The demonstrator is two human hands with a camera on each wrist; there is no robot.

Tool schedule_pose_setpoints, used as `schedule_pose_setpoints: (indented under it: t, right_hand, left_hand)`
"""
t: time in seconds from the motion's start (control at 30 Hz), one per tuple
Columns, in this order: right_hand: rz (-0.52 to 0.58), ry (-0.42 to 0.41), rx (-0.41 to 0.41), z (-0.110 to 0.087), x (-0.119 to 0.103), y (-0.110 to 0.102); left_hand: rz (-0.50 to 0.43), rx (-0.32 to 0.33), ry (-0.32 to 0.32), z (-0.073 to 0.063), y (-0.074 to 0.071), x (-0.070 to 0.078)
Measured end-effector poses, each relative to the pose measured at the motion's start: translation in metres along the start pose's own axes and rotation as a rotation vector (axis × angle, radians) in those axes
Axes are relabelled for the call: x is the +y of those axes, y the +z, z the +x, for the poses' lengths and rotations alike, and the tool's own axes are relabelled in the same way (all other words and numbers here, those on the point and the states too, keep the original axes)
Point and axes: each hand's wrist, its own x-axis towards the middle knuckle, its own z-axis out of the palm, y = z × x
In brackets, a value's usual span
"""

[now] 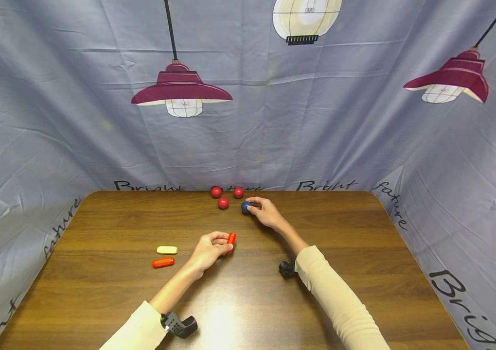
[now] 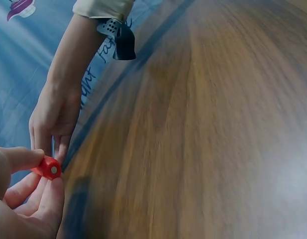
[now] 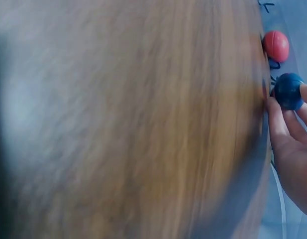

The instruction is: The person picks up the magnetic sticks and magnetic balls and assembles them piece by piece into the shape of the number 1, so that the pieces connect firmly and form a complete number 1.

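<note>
My left hand [image 1: 206, 251] pinches a short red magnetic rod [image 1: 232, 238] between thumb and fingers over the middle of the table. In the left wrist view a round silvery disc shows on the end of that rod [image 2: 48, 168]. Farther back, my right hand [image 1: 267, 213] holds a blue ball [image 1: 245, 207] with thumb and fingertips. The right wrist view shows the fingers around the blue ball [image 3: 288, 91], with a red ball [image 3: 276, 46] beyond it. Three red balls, one nearer the front [image 1: 223, 203], sit close together just left of the blue one.
Left of my left hand, a yellow rod [image 1: 167, 250] and another red rod [image 1: 163, 262] lie on the wooden table [image 1: 340, 301]. Grey-blue cloth [image 1: 256, 131] printed with lamps and lettering hangs along the back and sides. A black wrist camera [image 1: 186, 326] sits on my left wrist.
</note>
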Motion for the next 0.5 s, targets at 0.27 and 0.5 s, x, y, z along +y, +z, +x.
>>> schedule_pose_setpoints:
  t: [0.27, 0.5]
  right_hand:
    - [0.028, -0.034, -0.026, -0.007, 0.005, -0.008]
    - [0.065, -0.016, -0.046, -0.012, 0.006, -0.012]
  left_hand:
    - [-0.088, -0.003, -0.028, 0.01, 0.014, 0.001]
    - [-0.126, 0.004, -0.058, 0.02, 0.03, 0.003]
